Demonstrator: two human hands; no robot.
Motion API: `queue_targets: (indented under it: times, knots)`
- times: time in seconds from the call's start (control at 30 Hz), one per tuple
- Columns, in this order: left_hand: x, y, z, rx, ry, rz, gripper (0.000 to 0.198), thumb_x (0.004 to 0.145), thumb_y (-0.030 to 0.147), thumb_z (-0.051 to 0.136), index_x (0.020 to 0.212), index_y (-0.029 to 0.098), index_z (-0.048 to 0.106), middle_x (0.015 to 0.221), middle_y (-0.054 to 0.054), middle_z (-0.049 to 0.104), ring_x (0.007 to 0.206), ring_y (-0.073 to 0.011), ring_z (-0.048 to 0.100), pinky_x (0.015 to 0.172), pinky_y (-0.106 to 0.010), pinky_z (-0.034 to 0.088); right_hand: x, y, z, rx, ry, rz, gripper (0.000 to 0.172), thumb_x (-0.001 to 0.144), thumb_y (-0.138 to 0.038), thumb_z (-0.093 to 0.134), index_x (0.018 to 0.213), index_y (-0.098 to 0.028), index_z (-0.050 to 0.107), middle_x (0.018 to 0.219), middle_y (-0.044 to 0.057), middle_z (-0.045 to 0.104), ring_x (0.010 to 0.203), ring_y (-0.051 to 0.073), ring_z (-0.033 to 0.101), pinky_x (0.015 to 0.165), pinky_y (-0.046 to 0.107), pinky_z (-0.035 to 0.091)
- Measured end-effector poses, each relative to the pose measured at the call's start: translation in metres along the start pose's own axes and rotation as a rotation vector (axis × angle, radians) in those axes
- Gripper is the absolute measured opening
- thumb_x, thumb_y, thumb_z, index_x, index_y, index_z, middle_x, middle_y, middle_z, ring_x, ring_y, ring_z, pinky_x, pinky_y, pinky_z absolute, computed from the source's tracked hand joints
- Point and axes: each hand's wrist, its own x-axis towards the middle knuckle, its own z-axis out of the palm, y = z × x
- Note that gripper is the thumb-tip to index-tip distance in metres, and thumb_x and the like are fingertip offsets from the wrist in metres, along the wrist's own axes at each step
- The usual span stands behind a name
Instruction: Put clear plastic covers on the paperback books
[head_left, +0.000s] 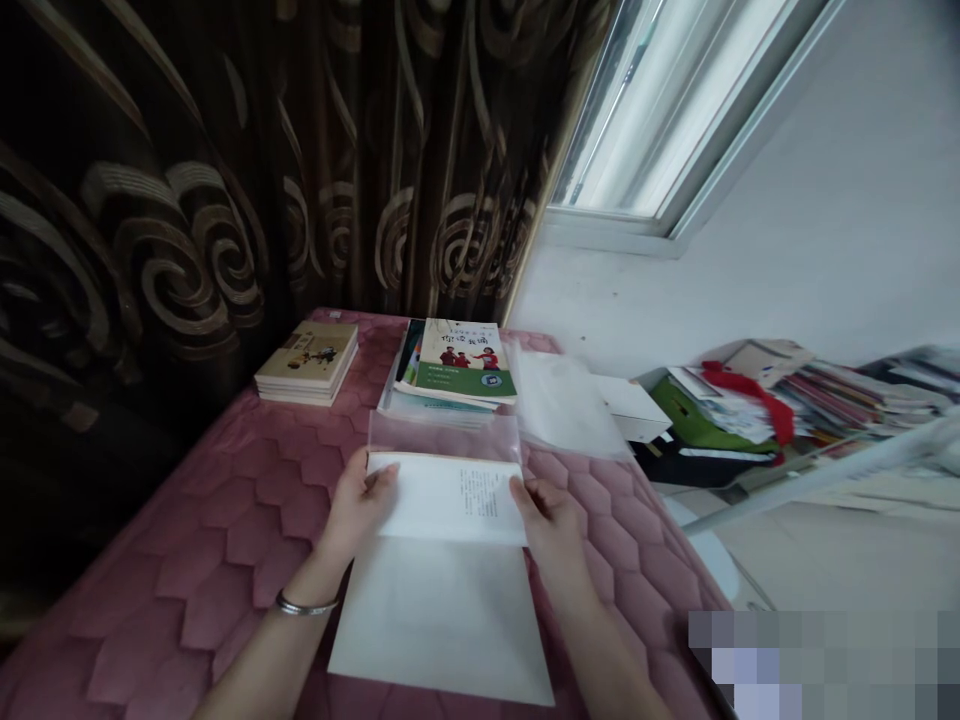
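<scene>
Pink quilted bed (247, 520) carries the white booklet (450, 570) near its front edge. The left hand (358, 505) and right hand (547, 515) each pinch a side edge in a narrow grip, squaring it to the clear sleeve (442, 435).

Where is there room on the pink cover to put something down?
The pink cover is bare left of the left hand holding the white book, before the tan books. Crowded at the back: green book stack and plastic sleeves.

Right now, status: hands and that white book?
Left hand and right hand each grip a side edge of the white book. Clear plastic cover at its far edge. Book stack just beyond.
</scene>
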Motion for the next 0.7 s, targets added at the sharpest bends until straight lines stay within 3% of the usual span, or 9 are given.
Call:
queue_targets:
  times: [0.13, 0.4, 0.47, 0.63, 0.7]
  knots:
    - [-0.001, 0.005, 0.001, -0.014, 0.014, -0.015, 0.031, 0.070, 0.039, 0.069, 0.089, 0.017, 0.057, 0.074, 0.000, 0.064, 0.064, -0.0130, 0.059, 0.058, -0.022, 0.046, -0.002, 0.011, 0.006, -0.125, 0.080, -0.065, 0.049, 0.072, -0.069, 0.055, 0.063, -0.022, 0.048, 0.056, -0.002, 0.052, 0.055, 0.016, 0.047, 0.051, 0.027, 0.036]
    - [0.001, 0.005, 0.002, -0.012, 0.046, -0.032, 0.034, 0.068, 0.040, 0.069, 0.090, 0.017, 0.056, 0.075, 0.000, 0.063, 0.065, -0.0133, 0.058, 0.058, -0.023, 0.045, -0.013, 0.010, 0.014, -0.218, 0.147, -0.098, 0.042, 0.084, -0.065, 0.044, 0.074, -0.024, 0.046, 0.062, -0.001, 0.057, 0.058, 0.018, 0.051, 0.056, 0.028, 0.039]
    - [0.001, 0.002, 0.002, -0.013, 0.105, -0.033, 0.034, 0.068, 0.040, 0.068, 0.089, 0.018, 0.053, 0.075, 0.000, 0.063, 0.065, -0.0131, 0.058, 0.058, -0.023, 0.045, -0.013, 0.011, 0.015, -0.219, 0.166, -0.113, 0.041, 0.085, -0.063, 0.043, 0.075, -0.023, 0.047, 0.064, 0.000, 0.058, 0.060, 0.018, 0.053, 0.058, 0.029, 0.039]
    - [-0.002, 0.000, 0.003, 0.067, 0.393, -0.014, 0.029, 0.067, 0.038, 0.066, 0.081, 0.021, 0.047, 0.063, 0.006, 0.053, 0.057, -0.0108, 0.052, 0.055, -0.021, 0.041, -0.012, 0.013, 0.015, -0.234, 0.194, -0.124, 0.042, 0.085, -0.063, 0.042, 0.076, -0.022, 0.049, 0.069, 0.002, 0.060, 0.063, 0.020, 0.054, 0.058, 0.029, 0.039]
    - [-0.005, 0.002, 0.003, 0.123, 0.435, -0.016, 0.023, 0.069, 0.037, 0.062, 0.076, 0.021, 0.047, 0.061, 0.006, 0.052, 0.056, -0.0110, 0.051, 0.054, -0.021, 0.039, -0.012, 0.013, 0.015, -0.250, 0.185, -0.117, 0.042, 0.086, -0.063, 0.041, 0.076, -0.022, 0.049, 0.069, 0.002, 0.060, 0.064, 0.020, 0.054, 0.059, 0.030, 0.039]
